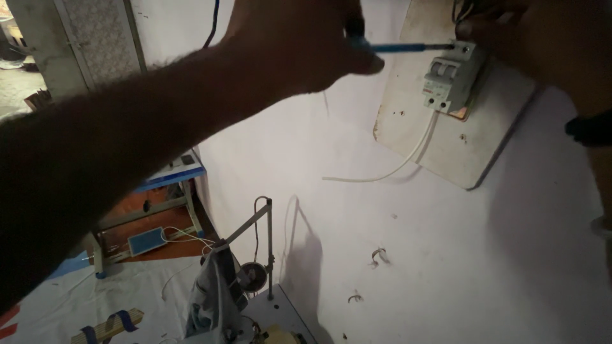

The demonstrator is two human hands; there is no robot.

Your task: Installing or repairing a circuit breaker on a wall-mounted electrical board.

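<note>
**Screwdriver at the breaker**

The left hand (306,48), reaching in from eight o'clock, has its fingers clamped round a blue screwdriver (398,46) whose tip meets the top of the white breaker (449,79) at one o'clock. The right hand (542,38) touches the breaker's top; its finger state cannot be told. The breaker sits on a pale board (446,146), with a white cable (389,169) trailing below.

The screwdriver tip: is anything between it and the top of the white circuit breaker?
Nothing visible. The screwdriver in the left hand reaches the circuit breaker directly; the right hand is beside it.
</note>
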